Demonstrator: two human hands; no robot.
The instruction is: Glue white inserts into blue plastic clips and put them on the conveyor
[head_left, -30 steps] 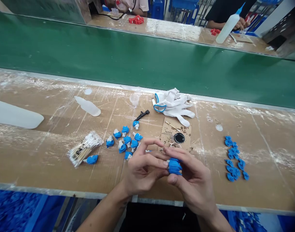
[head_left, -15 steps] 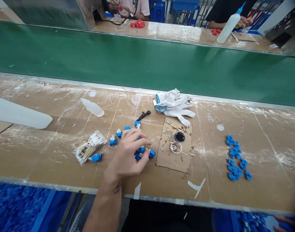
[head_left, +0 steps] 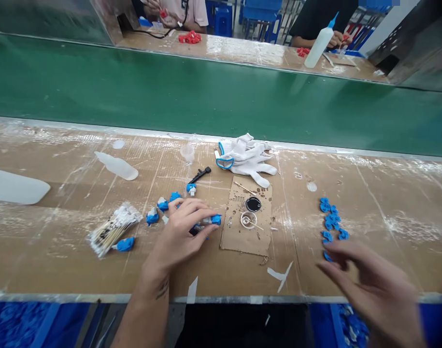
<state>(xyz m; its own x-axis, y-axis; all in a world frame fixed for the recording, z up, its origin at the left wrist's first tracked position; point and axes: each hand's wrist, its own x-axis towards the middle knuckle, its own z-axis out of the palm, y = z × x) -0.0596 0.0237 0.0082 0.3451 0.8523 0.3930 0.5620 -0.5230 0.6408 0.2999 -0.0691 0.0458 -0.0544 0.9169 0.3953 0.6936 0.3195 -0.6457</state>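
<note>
My left hand [head_left: 180,232] pinches a small blue and white plastic piece [head_left: 216,220] between thumb and fingertips, above the middle of the table. Similar blue and white pieces [head_left: 152,216] lie beside and partly beneath that hand, some hidden by it. At the right, my right hand [head_left: 376,290] is slightly blurred, its thumb and forefinger apart. It hovers at the near end of a group of blue flower-like plastic pieces [head_left: 331,221] and covers some of them. Nothing shows between its fingers.
A cardboard sheet [head_left: 228,237] bears a cup of black liquid [head_left: 253,204], a clear cup [head_left: 248,220] and swabs. Around lie white gloves [head_left: 248,159], a black tool [head_left: 200,175] and bagged cotton swabs [head_left: 114,229]. Beyond the green belt [head_left: 206,92], two people handle red pieces.
My left hand has closed on a blue and white piece. My right hand has come in from the lower right edge to the blue pieces. The view has shifted slightly right.
</note>
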